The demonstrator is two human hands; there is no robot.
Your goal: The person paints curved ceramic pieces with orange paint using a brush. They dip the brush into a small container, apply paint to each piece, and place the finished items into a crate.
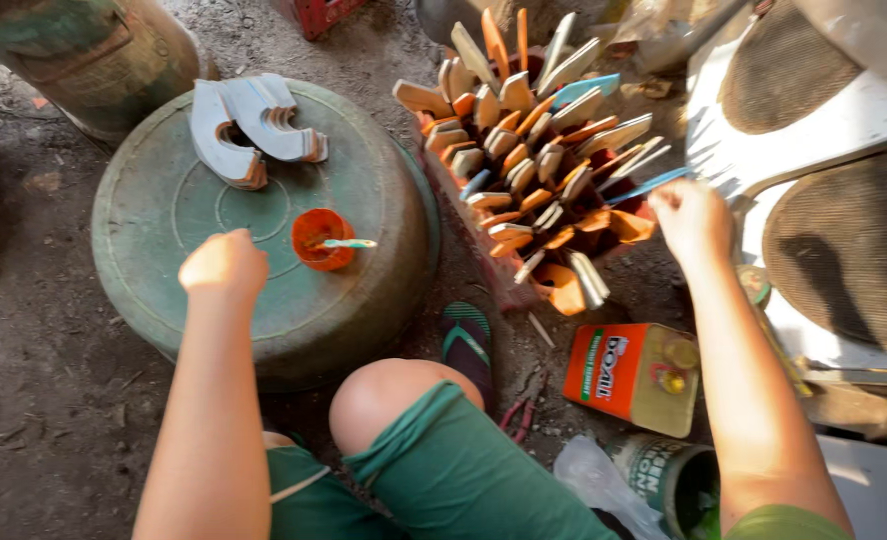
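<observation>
The left hand (224, 265) is curled shut, hovering over the round green upturned tub (164, 215) serving as a surface, near a small orange cup (316, 238). The right hand (692, 218) pinches a piece among the bundled wooden pieces (539, 150) on the dirt floor (34, 360).

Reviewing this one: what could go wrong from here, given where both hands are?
1. The left hand hovers close to the small orange cup with a stick in it on the upturned green tub; a nudge might tip it.
2. The right hand reaches into the crowded bundle of wooden pieces; pulling one could topple its neighbours.
3. The orange can lies on its side by the right arm and might leak if loosely capped.
</observation>
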